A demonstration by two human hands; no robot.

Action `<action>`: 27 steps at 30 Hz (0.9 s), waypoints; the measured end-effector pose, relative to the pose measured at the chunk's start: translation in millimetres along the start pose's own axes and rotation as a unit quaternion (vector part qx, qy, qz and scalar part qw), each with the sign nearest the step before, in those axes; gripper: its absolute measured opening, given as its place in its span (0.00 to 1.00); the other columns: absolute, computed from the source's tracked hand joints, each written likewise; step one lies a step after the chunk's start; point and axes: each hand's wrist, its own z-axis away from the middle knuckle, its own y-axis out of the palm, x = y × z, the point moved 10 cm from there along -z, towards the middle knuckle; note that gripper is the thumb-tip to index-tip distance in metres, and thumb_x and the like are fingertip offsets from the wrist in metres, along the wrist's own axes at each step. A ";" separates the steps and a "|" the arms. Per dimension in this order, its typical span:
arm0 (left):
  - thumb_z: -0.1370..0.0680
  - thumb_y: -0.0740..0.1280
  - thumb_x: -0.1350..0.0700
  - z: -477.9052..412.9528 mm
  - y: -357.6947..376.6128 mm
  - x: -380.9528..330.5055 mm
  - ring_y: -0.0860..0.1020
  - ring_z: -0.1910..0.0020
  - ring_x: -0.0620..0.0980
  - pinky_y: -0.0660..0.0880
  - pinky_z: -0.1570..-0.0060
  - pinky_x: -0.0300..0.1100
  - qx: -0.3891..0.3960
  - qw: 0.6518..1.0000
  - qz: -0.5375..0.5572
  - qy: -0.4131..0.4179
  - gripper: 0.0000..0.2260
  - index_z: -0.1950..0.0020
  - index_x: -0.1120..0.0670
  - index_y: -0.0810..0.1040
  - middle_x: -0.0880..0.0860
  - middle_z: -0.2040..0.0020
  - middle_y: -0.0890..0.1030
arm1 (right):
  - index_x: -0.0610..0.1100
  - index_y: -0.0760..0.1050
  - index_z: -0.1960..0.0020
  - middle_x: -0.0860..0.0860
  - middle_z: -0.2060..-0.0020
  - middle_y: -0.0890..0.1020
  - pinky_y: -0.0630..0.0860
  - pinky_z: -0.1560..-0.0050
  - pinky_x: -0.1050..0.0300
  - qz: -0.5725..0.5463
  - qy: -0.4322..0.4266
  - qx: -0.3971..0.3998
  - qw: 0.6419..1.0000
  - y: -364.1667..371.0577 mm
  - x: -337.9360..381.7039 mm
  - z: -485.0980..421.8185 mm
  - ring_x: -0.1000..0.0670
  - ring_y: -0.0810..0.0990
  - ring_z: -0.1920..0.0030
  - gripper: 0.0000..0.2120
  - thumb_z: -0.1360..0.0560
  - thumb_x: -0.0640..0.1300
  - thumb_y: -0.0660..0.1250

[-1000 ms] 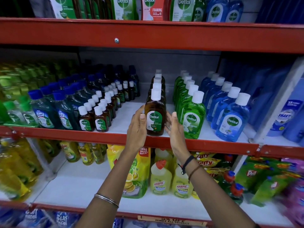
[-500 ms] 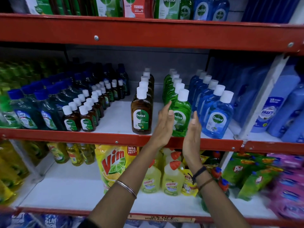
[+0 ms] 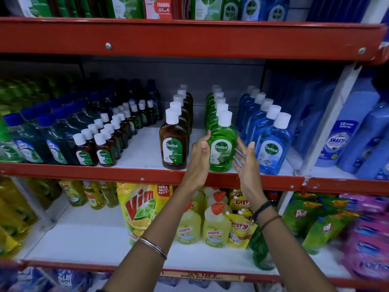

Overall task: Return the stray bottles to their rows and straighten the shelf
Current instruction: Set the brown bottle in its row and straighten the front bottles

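At the centre of the frame, the green Dettol bottle (image 3: 221, 145) stands upright at the front of its row on the red-edged shelf (image 3: 147, 173). The left hand (image 3: 200, 158) and right hand (image 3: 246, 159) flank it, palms inward, fingers spread, gripping nothing. The brown Dettol bottle (image 3: 173, 142) stands just left.

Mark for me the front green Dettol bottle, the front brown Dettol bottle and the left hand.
front green Dettol bottle (image 3: 221, 148): head view, on its label.
front brown Dettol bottle (image 3: 173, 146): head view, on its label.
left hand (image 3: 200, 159): head view, on the back of the hand.
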 end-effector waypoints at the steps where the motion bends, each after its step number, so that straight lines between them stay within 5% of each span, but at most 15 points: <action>1: 0.33 0.45 0.18 -0.4 0.5 1.0 0.64 0.26 0.46 0.61 0.26 0.59 -0.001 1.000 0.002 -0.004 0.41 0.25 0.37 0.59 0.44 0.28 0.64 | 0.49 0.65 0.29 0.54 0.36 0.72 0.67 0.32 0.57 0.000 0.000 0.000 1.000 -0.4 -0.2 -0.6 0.54 0.70 0.34 0.27 0.22 0.60 0.46; 5: 0.32 0.45 0.19 -0.7 -2.2 1.5 0.64 0.26 0.46 0.62 0.26 0.59 -0.013 1.000 -0.009 -0.001 0.39 0.26 0.35 0.61 0.40 0.30 0.65 | 0.50 0.66 0.29 0.53 0.34 0.72 0.70 0.39 0.64 0.001 -0.005 0.005 1.000 -0.2 1.6 -0.6 0.54 0.71 0.34 0.28 0.24 0.62 0.47; 8: 0.30 0.45 0.20 -0.6 -5.1 3.1 0.66 0.28 0.43 0.63 0.26 0.55 -0.045 0.999 -0.018 0.012 0.38 0.26 0.38 0.64 0.43 0.30 0.67 | 0.57 0.65 0.32 0.52 0.29 0.70 0.66 0.29 0.55 0.020 -0.023 0.008 1.000 -0.7 2.9 1.3 0.55 0.69 0.31 0.27 0.25 0.68 0.48; 10: 0.26 0.46 0.24 9.8 -4.2 -13.1 0.67 0.32 0.37 0.65 0.29 0.45 -0.102 0.992 -0.039 0.070 0.37 0.27 0.46 0.68 0.48 0.33 0.69 | 0.60 0.65 0.33 0.53 0.28 0.69 0.63 0.27 0.53 0.045 -0.067 -0.018 0.997 -8.2 9.2 8.0 0.55 0.67 0.29 0.26 0.26 0.70 0.48; 12: 0.20 0.50 0.33 27.1 2.8 -40.2 0.69 0.33 0.41 0.67 0.31 0.44 -0.151 0.974 -0.047 0.163 0.29 0.32 0.53 0.71 0.53 0.35 0.71 | 0.57 0.67 0.32 0.54 0.29 0.70 0.63 0.27 0.55 0.046 -0.130 -0.072 0.988 -25.0 20.0 19.8 0.56 0.66 0.28 0.26 0.25 0.67 0.50; 15: 0.17 0.50 0.39 41.5 41.1 -64.2 0.70 0.32 0.50 0.67 0.31 0.45 -0.105 0.955 -0.077 0.265 0.24 0.32 0.53 0.71 0.56 0.35 0.73 | 0.48 0.68 0.31 0.58 0.33 0.72 0.65 0.29 0.59 0.052 -0.215 -0.168 0.961 -60.9 37.0 40.0 0.56 0.67 0.29 0.28 0.22 0.63 0.51; 18: 0.19 0.48 0.34 28.7 89.0 -58.3 0.65 0.28 0.44 0.61 0.29 0.36 0.002 0.974 -0.076 0.213 0.29 0.28 0.52 0.68 0.54 0.31 0.69 | 0.47 0.65 0.28 0.59 0.31 0.68 0.63 0.30 0.64 0.076 -0.217 -0.208 0.951 -89.4 39.3 38.7 0.56 0.64 0.28 0.31 0.23 0.65 0.49; 21: 0.26 0.45 0.25 6.8 113.5 -42.4 0.60 0.33 0.25 0.56 0.36 0.21 0.042 0.996 -0.020 0.081 0.35 0.27 0.43 0.60 0.46 0.29 0.63 | 0.51 0.61 0.26 0.55 0.27 0.65 0.63 0.31 0.66 0.077 -0.179 -0.201 0.960 -107.8 33.7 23.6 0.58 0.62 0.27 0.33 0.24 0.68 0.47; 23: 0.34 0.43 0.18 -7.9 118.2 -27.5 0.61 0.33 0.26 0.58 0.32 0.26 0.031 0.999 0.008 0.023 0.43 0.25 0.41 0.57 0.43 0.27 0.61 | 0.51 0.60 0.26 0.52 0.26 0.65 0.66 0.32 0.66 0.080 -0.151 -0.183 0.968 -113.6 30.9 15.1 0.65 0.65 0.31 0.27 0.21 0.62 0.49; 25: 0.37 0.43 0.16 -18.1 123.9 -15.1 0.62 0.27 0.39 0.60 0.25 0.45 0.034 0.999 0.016 -0.011 0.48 0.23 0.40 0.57 0.45 0.24 0.62 | 0.50 0.62 0.27 0.52 0.28 0.68 0.68 0.39 0.75 0.084 -0.132 -0.168 0.973 -117.5 27.8 10.1 0.72 0.67 0.37 0.22 0.19 0.54 0.51; 27: 0.37 0.43 0.16 -23.0 132.2 -9.0 0.63 0.25 0.45 0.60 0.25 0.57 0.052 0.998 0.020 -0.029 0.45 0.25 0.36 0.58 0.47 0.23 0.63 | 0.51 0.65 0.28 0.53 0.30 0.71 0.71 0.39 0.71 0.074 -0.128 -0.161 0.976 -121.4 27.8 9.4 0.65 0.71 0.35 0.21 0.19 0.54 0.52</action>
